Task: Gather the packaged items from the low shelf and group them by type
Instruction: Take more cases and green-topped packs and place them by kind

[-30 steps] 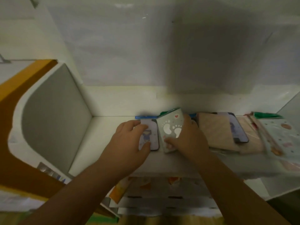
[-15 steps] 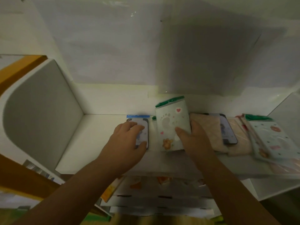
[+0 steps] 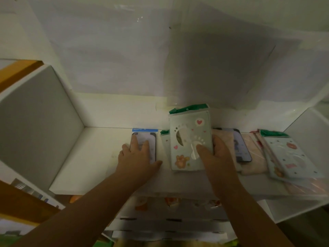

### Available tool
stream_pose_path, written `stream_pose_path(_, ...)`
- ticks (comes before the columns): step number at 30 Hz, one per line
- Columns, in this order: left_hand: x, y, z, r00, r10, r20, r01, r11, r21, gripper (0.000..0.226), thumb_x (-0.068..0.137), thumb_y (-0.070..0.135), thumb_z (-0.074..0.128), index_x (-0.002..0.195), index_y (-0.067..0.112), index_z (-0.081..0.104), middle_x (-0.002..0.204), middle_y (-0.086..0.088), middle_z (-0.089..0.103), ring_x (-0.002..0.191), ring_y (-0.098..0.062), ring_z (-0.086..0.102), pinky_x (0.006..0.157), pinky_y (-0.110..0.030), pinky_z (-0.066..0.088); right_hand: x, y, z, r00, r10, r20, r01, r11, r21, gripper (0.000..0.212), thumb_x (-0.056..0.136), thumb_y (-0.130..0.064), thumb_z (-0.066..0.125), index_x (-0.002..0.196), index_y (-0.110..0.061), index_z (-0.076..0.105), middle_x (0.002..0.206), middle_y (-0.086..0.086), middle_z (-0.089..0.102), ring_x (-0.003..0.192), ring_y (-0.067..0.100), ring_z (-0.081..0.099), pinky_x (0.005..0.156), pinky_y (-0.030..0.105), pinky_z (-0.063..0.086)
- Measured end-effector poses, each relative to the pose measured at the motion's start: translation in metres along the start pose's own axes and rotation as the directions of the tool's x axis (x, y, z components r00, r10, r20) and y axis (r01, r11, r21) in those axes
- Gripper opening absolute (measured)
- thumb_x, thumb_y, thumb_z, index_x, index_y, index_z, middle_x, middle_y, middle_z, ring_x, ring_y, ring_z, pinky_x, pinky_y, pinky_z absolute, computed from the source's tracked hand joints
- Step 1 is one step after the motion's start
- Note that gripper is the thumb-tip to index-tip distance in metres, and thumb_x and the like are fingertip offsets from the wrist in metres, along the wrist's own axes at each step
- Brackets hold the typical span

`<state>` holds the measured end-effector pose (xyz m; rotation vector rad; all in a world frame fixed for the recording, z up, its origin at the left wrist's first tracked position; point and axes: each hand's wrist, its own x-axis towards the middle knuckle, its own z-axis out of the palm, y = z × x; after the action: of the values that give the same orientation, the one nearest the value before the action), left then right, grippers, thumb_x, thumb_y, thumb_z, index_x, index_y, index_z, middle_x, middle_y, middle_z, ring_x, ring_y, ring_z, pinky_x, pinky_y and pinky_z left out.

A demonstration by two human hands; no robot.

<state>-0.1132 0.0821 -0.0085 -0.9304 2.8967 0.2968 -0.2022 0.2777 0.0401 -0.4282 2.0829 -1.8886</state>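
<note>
A: What is the biggest thing here?

B: A white shelf [image 3: 99,157], with a grey side panel [image 3: 33,125] at its left end and a white back wall behind. Its right end runs out of the picture, and the near edge is partly covered by both forearms.

A: And the packages on it?

B: A row along the shelf. At far right lies a mint pack with a green header [image 3: 292,157], its near corner blurred. Left of it are beige flat packs [image 3: 252,154], overlapping, so I cannot count them. A phone-case pack [image 3: 242,148] lies on the beige ones, its left side hidden by the right hand.

A: What is the right hand doing?

B: The right hand [image 3: 217,155] grips a mint footprint pack [image 3: 188,139] with a green top, thumb on the front and fingers behind it, out of sight. The pack stands tilted up near the middle of the shelf. Behind its left edge another green-topped pack [image 3: 164,139] peeks out, mostly covered.

A: The left hand?

B: The left hand [image 3: 137,157] lies flat, fingers straight, on a blue-header phone-case pack [image 3: 145,138] left of the footprint pack. Its print is hard to make out.

A: Anything below?

B: White boxes [image 3: 169,220] with dark slots, dim and partly hidden by the arms.
</note>
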Motion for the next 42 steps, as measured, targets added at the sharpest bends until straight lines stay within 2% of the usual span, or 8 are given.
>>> stream_pose_path(7,0.005,0.003,-0.014,0.997,-0.073,0.008,0.074,0.991,-0.112,0.104,0.075,0.062,0.069,0.153,0.028,0.011,0.161,-0.016,-0.008,0.141,-0.040,0.028,0.110,-0.050,0.034,-0.002,-0.001,0.002,0.999,-0.029,0.039,0.029,1.000,-0.003,0.024,0.094,-0.020,0.062,0.118,-0.022,0.061,0.105,-0.002,0.073,0.093,0.013,0.072,0.073,0.031,0.062)
stream_pose_path(13,0.010,-0.012,-0.014,0.989,-0.131,0.070,0.146,0.946,-0.291,0.124,0.056,0.056,0.083,0.151,0.018,0.013,0.133,-0.010,0.046,0.116,-0.025,0.051,0.095,-0.039,0.050,-0.004,-0.005,0.004,0.995,-0.049,0.082,0.048,0.999,0.023,0.019,0.095,-0.015,0.060,0.114,-0.019,0.061,0.102,0.001,0.073,0.088,0.012,0.073,0.066,0.024,0.060)
stream_pose_path(16,0.011,-0.019,-0.017,0.992,-0.123,0.030,0.126,0.913,-0.388,0.103,0.058,0.047,0.085,0.141,0.014,0.033,0.124,-0.005,0.056,0.106,-0.019,0.058,0.086,-0.030,0.050,-0.003,-0.006,0.002,0.995,-0.044,0.086,0.041,0.999,0.033,0.019,0.095,-0.012,0.060,0.112,-0.020,0.061,0.102,0.002,0.073,0.087,0.013,0.073,0.066,0.024,0.059)
stream_pose_path(19,0.006,-0.021,-0.018,0.991,-0.127,-0.043,0.091,0.872,-0.482,0.071,0.074,0.041,0.079,0.131,0.016,0.045,0.124,-0.001,0.057,0.111,-0.020,0.057,0.092,-0.031,0.046,-0.003,-0.007,-0.002,0.996,-0.051,0.078,0.048,0.998,0.032,0.020,0.095,-0.011,0.060,0.113,-0.020,0.061,0.102,0.000,0.073,0.087,0.009,0.072,0.064,0.022,0.059)
stream_pose_path(23,-0.006,-0.021,-0.016,0.980,-0.199,-0.014,0.121,0.647,-0.753,0.048,0.085,0.038,0.070,0.124,0.016,0.055,0.111,-0.001,0.066,0.099,-0.019,0.064,0.086,-0.039,0.056,0.000,-0.008,-0.006,0.997,-0.056,0.058,0.054,0.998,0.026,0.023,0.095,-0.012,0.060,0.117,-0.019,0.062,0.104,-0.002,0.073,0.089,0.010,0.073,0.068,0.027,0.061)
stream_pose_path(33,-0.039,-0.014,-0.037,0.965,-0.263,0.005,0.101,0.352,-0.931,0.026,0.092,0.040,0.060,0.109,0.020,0.058,0.098,-0.003,0.071,0.080,-0.018,0.073,0.061,-0.032,0.061,0.001,-0.010,-0.007,0.999,-0.034,0.040,0.031,0.997,0.074,0.022,0.096,-0.012,0.059,0.117,-0.018,0.060,0.103,-0.002,0.072,0.085,0.012,0.073,0.062,0.023,0.059)
stream_pose_path(37,-0.050,-0.014,-0.052,0.956,-0.281,-0.080,0.026,0.353,-0.935,0.021,0.094,0.039,0.059,0.103,0.020,0.060,0.091,-0.003,0.073,0.074,-0.015,0.073,0.056,-0.028,0.058,-0.003,-0.013,0.001,0.999,-0.017,0.039,0.012,0.992,0.127,0.024,0.096,-0.012,0.059,0.120,-0.013,0.060,0.106,0.004,0.073,0.092,0.021,0.073,0.067,0.032,0.061)
stream_pose_path(42,-0.058,-0.013,-0.072,0.956,-0.256,-0.143,-0.059,0.311,-0.948,0.018,0.094,0.037,0.058,0.102,0.020,0.059,0.090,-0.002,0.073,0.074,-0.011,0.073,0.052,-0.023,0.055,-0.011,-0.020,0.006,1.000,-0.018,0.019,0.015,0.992,0.128,0.023,0.095,-0.012,0.061,0.118,-0.012,0.062,0.104,0.002,0.074,0.088,0.018,0.074,0.063,0.027,0.060)
